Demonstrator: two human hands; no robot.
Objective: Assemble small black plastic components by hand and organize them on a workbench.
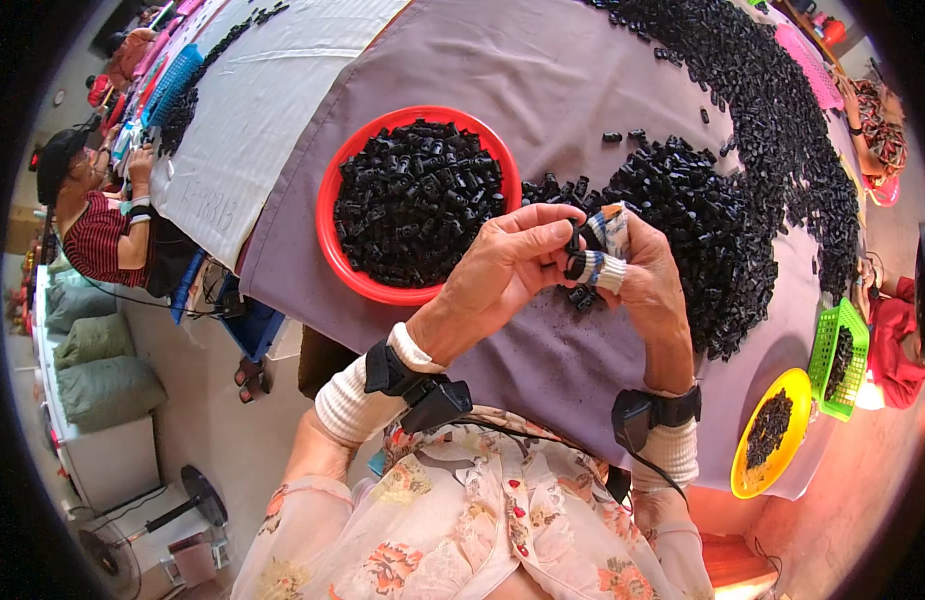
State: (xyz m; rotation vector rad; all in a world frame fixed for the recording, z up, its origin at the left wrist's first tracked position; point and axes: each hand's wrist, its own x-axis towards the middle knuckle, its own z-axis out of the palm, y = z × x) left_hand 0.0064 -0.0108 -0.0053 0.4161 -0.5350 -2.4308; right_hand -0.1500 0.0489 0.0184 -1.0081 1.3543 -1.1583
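Note:
My left hand (507, 262) is closed, its thumb and fingertips pinching a small black plastic piece (574, 238). Against the same piece press the fingers of my right hand (650, 268), which are bent and wrapped in striped knitted finger covers (610, 232). The exact shape of the piece is partly hidden by the fingertips. Just left of my hands stands a red basin (330, 240) filled with similar black pieces (422, 200). Behind and to the right of my right hand lies a large loose heap of black pieces (687, 225).
A purple-grey cloth (462, 60) covers the table. More black pieces (772, 120) spread along its far right side. At the right edge are a yellow tray (747, 478) and a green basket (827, 398), both holding pieces. Other people sit left (107, 235) and right (872, 130).

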